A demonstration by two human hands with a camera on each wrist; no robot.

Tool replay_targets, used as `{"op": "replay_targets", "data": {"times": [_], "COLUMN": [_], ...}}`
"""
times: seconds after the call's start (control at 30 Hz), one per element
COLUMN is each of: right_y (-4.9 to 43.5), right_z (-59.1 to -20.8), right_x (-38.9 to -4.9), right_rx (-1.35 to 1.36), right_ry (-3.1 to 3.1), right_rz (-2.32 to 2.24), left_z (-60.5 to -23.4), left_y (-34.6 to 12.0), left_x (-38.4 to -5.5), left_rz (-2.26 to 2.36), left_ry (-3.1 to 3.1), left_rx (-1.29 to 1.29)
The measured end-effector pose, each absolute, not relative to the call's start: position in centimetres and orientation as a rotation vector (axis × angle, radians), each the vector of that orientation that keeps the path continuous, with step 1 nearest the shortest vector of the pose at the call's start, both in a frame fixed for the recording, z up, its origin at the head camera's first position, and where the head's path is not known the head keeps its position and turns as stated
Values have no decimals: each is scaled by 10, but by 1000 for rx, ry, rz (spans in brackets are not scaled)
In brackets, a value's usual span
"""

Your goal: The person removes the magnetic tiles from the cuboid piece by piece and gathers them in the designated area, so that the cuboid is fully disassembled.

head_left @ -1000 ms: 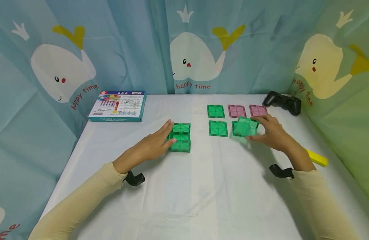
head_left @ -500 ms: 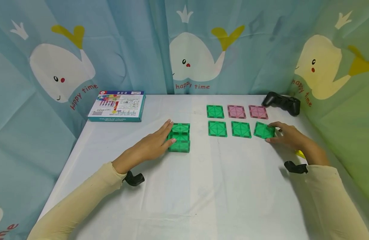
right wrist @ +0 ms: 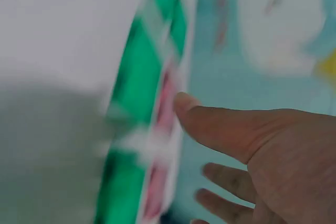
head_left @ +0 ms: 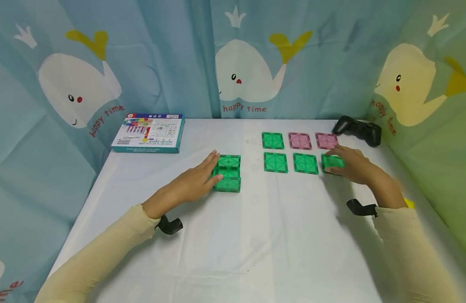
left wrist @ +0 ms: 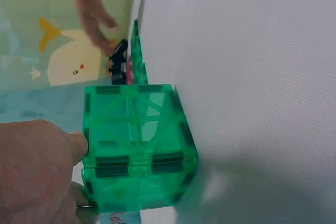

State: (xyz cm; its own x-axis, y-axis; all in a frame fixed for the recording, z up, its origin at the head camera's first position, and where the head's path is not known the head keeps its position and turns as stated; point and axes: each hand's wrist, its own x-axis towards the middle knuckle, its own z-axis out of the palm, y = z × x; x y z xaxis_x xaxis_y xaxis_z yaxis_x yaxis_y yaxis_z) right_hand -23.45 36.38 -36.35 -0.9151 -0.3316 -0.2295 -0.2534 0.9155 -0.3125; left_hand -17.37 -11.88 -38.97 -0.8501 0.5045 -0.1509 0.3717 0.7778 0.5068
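Note:
In the head view my left hand [head_left: 194, 182] rests with straight fingers against the left side of a green box [head_left: 229, 173] built of see-through magnetic tiles. Its thumb and fingertips touch the box's edge in the left wrist view, where the box [left wrist: 139, 129] fills the middle. My right hand [head_left: 354, 165] is over the rightmost green magnetic tile [head_left: 330, 162], partly covering it. The right wrist view is blurred; there the thumb [right wrist: 210, 124] and fingers stand apart with nothing between them. Left of that tile lie two more green tiles, a near one [head_left: 305, 163] and a farther one [head_left: 275, 162].
Behind lie another green tile [head_left: 272, 140] and two pink tiles, one in the middle [head_left: 299, 141] and one at the right [head_left: 326, 140]. A black game controller [head_left: 357, 130] sits at the back right. A flat printed box [head_left: 148, 133] lies at the back left.
My right hand has carried a green tile right, from over its neighbour, set it at the row's end and loosened its fingers. The tile has turned straighter. My left hand stays put.

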Motion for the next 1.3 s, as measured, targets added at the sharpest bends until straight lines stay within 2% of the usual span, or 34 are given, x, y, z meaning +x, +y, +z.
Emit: {"op": "replay_targets", "data": {"times": [0.13, 0.3, 0.53, 0.67, 0.97, 1.3], "right_y": [297, 225, 161, 147, 142, 138], "right_z": [-356, -368, -397, -409, -418, -419], "right_x": [-213, -183, -156, -155, -159, -151], "right_rx": [-679, -1049, -1502, -1596, -1531, -1626], "right_ry": [2841, 2877, 3041, 3054, 2985, 2940], "right_rz": [-568, -638, -534, -554, -731, -738], "left_z": [-388, -389, -392, -390, -387, -387], "left_y": [-119, -118, -120, -122, -121, -121], "left_x": [-173, -174, -176, -176, -178, -179], "left_rz": [673, 680, 695, 692, 648, 579], "left_ry": [2691, 2694, 2693, 2694, 2710, 2730], "left_rx": [671, 681, 678, 686, 743, 744]}}
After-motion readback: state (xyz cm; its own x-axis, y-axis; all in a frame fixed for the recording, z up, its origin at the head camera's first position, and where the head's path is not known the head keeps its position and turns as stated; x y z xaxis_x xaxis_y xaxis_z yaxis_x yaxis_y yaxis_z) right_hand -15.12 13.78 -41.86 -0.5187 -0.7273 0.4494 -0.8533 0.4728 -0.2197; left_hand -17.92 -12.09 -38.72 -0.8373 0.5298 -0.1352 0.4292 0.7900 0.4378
